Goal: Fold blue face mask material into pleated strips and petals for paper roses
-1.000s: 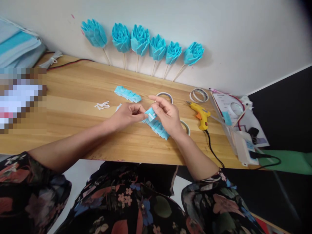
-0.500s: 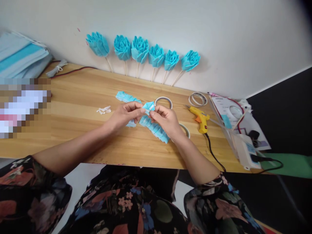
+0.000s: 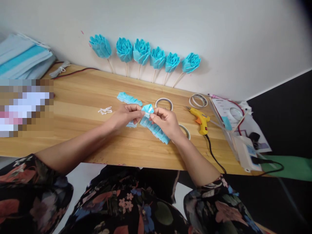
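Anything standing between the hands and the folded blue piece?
Nothing visible does: the left hand and right hand both pinch the folded blue piece directly. The overlapping blue row nearby isn't in between.

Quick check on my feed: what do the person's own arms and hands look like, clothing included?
The left sleeve and right sleeve are loose and black, printed with flowers in reddish orange, pink and blue. Both end around the elbows, leaving the forearms bare. The left hand and right hand are ungloved, and no watch or bracelet shows.
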Motion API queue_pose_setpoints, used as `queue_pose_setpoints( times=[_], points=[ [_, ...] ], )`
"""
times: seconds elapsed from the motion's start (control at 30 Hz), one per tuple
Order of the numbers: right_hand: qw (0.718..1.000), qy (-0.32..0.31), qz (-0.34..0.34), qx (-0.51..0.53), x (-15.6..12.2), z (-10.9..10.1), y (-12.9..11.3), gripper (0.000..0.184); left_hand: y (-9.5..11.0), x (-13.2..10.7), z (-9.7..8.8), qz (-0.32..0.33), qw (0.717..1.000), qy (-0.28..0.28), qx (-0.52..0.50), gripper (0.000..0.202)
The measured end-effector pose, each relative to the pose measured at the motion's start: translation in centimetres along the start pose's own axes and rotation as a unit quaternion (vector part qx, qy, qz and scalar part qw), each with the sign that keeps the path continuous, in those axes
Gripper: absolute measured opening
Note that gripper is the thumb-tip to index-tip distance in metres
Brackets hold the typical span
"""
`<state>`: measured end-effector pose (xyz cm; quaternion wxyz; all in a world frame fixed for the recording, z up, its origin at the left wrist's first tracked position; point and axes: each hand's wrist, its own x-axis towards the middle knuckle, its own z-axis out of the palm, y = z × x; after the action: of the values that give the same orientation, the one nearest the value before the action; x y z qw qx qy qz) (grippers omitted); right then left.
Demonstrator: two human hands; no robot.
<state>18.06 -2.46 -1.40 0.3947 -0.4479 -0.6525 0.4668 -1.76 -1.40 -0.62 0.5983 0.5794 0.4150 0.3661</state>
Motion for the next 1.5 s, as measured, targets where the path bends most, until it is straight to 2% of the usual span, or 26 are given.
queue_pose_setpoints(
  times=[0.2, 0.6, 0.8, 1.07, 1.33, 1.5],
  points=[
    [0.999, 0.007, 0.01, 0.035, -0.07, -0.2, -0.01, 0.028, -0.15, -0.06, 0.12, 0.008, 1.0, -0.005, 0.028, 0.028],
    [0.998, 0.019, -0.014, -0.055, -0.32, 0.65, -0.61, 0.023, -0.19, -0.1, 0.67, 0.035, 0.998, -0.014, 0.059, 0.022],
    [1.0, 0.004, -0.014, -0.005, -0.29, 0.2, -0.24, 0.029, -0.4, -0.06, 0.36, 0.023, 0.998, -0.038, 0.048, 0.023],
    [1.0, 0.016, 0.001, -0.01, -0.18, 0.29, -0.44, 0.021, -0.29, -0.12, 0.56, 0.045, 0.996, -0.05, 0.053, 0.021],
    [0.999, -0.009, -0.015, 0.041, -0.11, -0.3, 0.28, 0.032, 0.04, -0.1, 0.39, 0.019, 1.0, -0.023, 0.008, 0.023],
    [1.0, -0.02, 0.008, 0.007, -0.17, -0.09, -0.25, 0.024, 0.04, 0.0, 0.59, 0.026, 0.999, -0.01, -0.026, 0.023]
  ],
)
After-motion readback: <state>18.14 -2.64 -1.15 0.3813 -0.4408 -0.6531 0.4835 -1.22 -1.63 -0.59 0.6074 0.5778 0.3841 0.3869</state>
